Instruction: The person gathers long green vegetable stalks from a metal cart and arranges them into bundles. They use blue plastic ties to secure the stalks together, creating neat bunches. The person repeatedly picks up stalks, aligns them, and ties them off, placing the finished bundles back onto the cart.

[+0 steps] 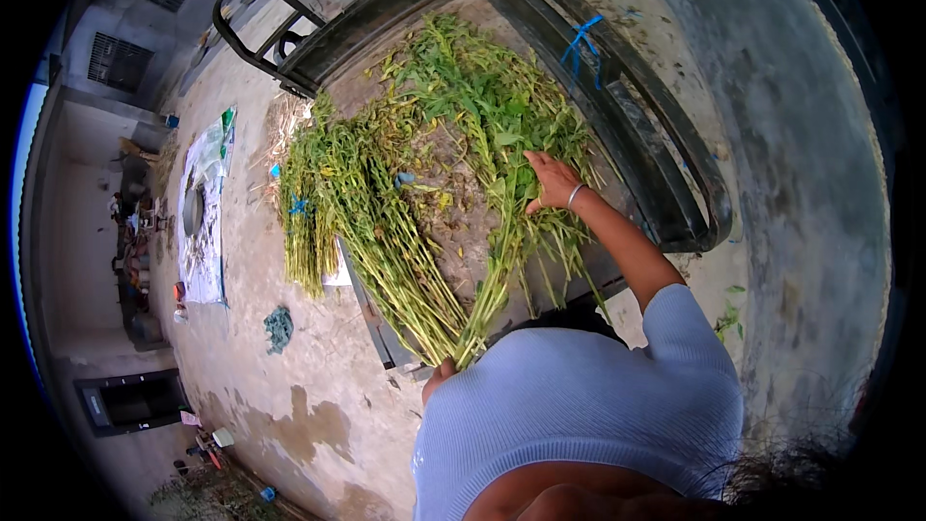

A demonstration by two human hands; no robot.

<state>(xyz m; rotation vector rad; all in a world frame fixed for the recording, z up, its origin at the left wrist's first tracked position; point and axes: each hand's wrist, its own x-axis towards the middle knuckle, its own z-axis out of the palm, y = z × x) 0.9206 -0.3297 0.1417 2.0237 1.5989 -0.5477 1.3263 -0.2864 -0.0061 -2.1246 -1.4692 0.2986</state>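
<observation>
Cut leafy plant stalks point(386, 241) lie on the bed of a dark metal cart point(569, 275), their bare stem ends toward me and leafy tops fanned away. Down at the near edge, my left hand point(440, 378) is closed at the stem ends; my body partly hides it. To the right, my right hand point(555, 181) lies on a leafy bunch point(516, 125) with its fingers spread. A silvery bangle circles that wrist. Loose yellowed leaves and debris are scattered between the two spreads of stalks.
Black rails point(666, 135) edge the cart's right side, with a blue tie point(582, 43) knotted on. Left on the concrete floor are a tied stalk bundle point(306, 232), a dark crumpled cloth point(279, 328) and a pale sheet point(204, 260) bearing a round dark object. A grey wall stands right.
</observation>
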